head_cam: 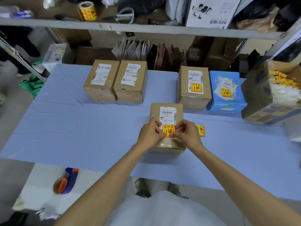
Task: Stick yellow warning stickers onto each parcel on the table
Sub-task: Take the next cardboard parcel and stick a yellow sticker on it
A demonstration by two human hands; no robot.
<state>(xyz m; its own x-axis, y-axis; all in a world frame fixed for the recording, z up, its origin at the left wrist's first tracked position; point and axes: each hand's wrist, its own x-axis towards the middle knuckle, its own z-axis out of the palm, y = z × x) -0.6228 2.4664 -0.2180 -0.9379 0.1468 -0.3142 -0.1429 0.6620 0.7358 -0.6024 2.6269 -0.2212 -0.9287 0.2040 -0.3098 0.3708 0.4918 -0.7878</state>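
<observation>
Pinching a yellow-and-red warning sticker [168,130] by its sides, fingers curled, the left hand [150,133] and right hand [187,134] hold it on a small brown cardboard parcel [154,111] mid-desk. Wrinkly pale blue cloth [81,128] covers the desk. A row of four other parcels [130,80] lines the far edge, with cluttered grey metal shelving [146,31] behind.

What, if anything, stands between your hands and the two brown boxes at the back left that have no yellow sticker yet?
Nothing visible does. Your left hand and right hand hold the sticker on the near box; only bare blue cloth lies between there and the far-left box and the box beside it.
</observation>
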